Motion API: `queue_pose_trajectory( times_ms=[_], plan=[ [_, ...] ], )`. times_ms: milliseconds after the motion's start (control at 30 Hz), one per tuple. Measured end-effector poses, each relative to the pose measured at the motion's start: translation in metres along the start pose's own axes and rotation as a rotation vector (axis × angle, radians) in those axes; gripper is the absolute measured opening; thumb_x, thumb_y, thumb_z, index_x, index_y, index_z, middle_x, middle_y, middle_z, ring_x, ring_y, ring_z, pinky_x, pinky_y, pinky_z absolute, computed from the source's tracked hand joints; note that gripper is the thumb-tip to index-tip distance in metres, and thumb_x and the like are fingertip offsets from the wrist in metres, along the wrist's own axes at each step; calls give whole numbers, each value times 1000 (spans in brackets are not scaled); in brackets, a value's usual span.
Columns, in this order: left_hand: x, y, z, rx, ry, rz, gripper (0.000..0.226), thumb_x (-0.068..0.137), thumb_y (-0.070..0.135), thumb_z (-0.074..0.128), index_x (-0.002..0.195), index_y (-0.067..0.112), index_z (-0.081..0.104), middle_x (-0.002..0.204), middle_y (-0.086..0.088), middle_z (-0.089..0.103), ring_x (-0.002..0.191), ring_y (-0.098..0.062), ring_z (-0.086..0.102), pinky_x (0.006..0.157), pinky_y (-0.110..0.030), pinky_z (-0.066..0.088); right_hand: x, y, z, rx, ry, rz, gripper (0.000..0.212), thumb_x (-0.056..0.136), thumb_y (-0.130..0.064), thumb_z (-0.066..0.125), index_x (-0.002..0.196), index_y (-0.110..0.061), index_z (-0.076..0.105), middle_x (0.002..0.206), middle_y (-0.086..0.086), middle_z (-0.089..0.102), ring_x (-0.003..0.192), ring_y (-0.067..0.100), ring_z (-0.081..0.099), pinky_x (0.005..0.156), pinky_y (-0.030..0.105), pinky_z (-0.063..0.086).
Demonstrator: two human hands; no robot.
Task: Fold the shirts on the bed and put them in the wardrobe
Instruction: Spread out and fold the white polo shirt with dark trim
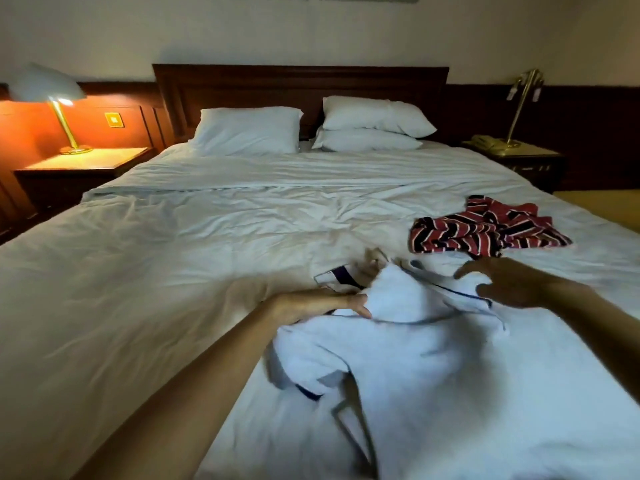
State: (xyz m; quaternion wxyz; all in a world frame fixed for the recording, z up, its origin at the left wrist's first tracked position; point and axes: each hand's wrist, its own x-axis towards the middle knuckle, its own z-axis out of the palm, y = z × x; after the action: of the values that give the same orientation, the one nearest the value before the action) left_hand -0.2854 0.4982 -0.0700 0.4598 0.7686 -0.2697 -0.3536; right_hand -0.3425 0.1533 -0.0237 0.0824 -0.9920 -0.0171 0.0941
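White cloth with dark piping: the white shirt (pixel 433 375), rumpled and unfolded on the creased sheet of the bed (pixel 156 271), in the head view. Spread wide over the near part of the mattress, one short sleeve with a dark cuff bunched at the near left.

At the white shirt's far left edge, the left hand (pixel 318 304): thumb laid over a raised fold, fingers tucked below it, pinching the cloth. At the white shirt's far right, by the collar, the right hand (pixel 505 282): fingers spread and bent, tips down at the fabric; blurred, so cannot tell whether gripping or only touching.

Just beyond the white shirt, to the right, a striped shirt (pixel 485 232) in red, black and white, crumpled in a heap, apart from both hands.

Far beyond the white shirt, three white pillows (pixel 247 129) against a dark wooden headboard (pixel 298 84), one on the left, two stacked on the right. Far beyond and left of the white shirt, a lit lamp (pixel 52 95) on a bedside table (pixel 86 162), glowing orange. Far beyond and right of the white shirt, an unlit brass lamp (pixel 523 105) beside a telephone (pixel 485 142)
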Motion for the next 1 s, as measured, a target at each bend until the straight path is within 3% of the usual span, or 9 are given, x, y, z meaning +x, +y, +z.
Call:
queue_pose_trajectory(
  times_ms=[133, 233, 333, 500, 567, 667, 800, 900, 1000],
  plan=[
    [-10, -15, -13, 148, -8, -31, 32, 101, 22, 59, 132, 14, 63, 139, 7, 60, 131, 0, 49, 104, -12, 37, -10, -77, 50, 489, -140, -198, 58, 82, -52, 73, 135, -48, 50, 140, -27, 49, 128, -6, 46, 97, 7, 37],
    [-25, -33, -19, 213, 11, -54, 57, 88, 22, 77, 140, 26, 54, 142, 15, 53, 133, 4, 45, 103, -7, 37, -8, -108, 88, 328, -166, -254, 92, 64, -75, 74, 144, -48, 36, 153, -19, 35, 143, 7, 31, 115, 30, 30],
    [-34, -41, -18, 432, 22, -34, 74, 74, 24, 89, 138, 31, 52, 135, 24, 55, 124, 14, 45, 98, -3, 35, -6, -123, 113, 53, -46, -177, 105, 60, -85, 62, 149, -42, 25, 156, -3, 31, 140, 25, 33, 114, 44, 31],
    [-37, -42, -26, 639, 351, 245, 5, 89, 21, 74, 88, 23, 70, 85, 10, 68, 82, -9, 64, 80, -40, 52, -3, -141, 108, 144, 265, -187, 41, 86, -39, 65, 123, -29, 53, 115, 5, 67, 109, 29, 60, 81, 34, 45],
    [-41, -26, -35, 556, 516, 321, 21, 95, 25, 68, 75, 24, 65, 70, 13, 62, 66, -2, 57, 67, -30, 47, 0, -144, 87, 372, 376, -173, 19, 87, -29, 64, 97, -25, 49, 91, 5, 65, 89, 29, 60, 71, 35, 41],
    [-50, 19, -46, 398, 676, 472, 36, 100, 31, 58, 72, 10, 52, 65, 5, 44, 64, -7, 42, 64, -33, 34, -1, -162, 35, 694, 522, -178, 22, 84, -42, 56, 87, -22, 48, 79, 4, 64, 77, 26, 59, 71, 40, 49],
    [-84, 90, -73, 466, 729, 550, 33, 90, 40, 72, 82, 11, 60, 71, -4, 57, 68, -12, 51, 65, -32, 38, -9, -178, -45, 156, 692, -227, 53, 77, -76, 56, 86, -25, 47, 76, 3, 65, 74, 25, 58, 61, 37, 41],
    [-118, 141, -99, 965, 778, 403, 40, 64, 51, 87, 86, 28, 62, 75, 6, 65, 75, -14, 60, 66, -33, 45, -14, -180, -107, -135, 829, -226, 42, 77, -63, 63, 91, -27, 49, 93, 8, 67, 89, 34, 62, 63, 35, 35],
    [-142, 190, -116, 1162, 969, 372, 37, 69, 44, 85, 68, 29, 52, 63, 8, 53, 69, -23, 53, 59, -35, 39, -28, -186, -162, -312, 935, -318, 31, 81, -50, 62, 99, -26, 53, 102, 2, 64, 92, 35, 63, 65, 35, 34]
  ],
)
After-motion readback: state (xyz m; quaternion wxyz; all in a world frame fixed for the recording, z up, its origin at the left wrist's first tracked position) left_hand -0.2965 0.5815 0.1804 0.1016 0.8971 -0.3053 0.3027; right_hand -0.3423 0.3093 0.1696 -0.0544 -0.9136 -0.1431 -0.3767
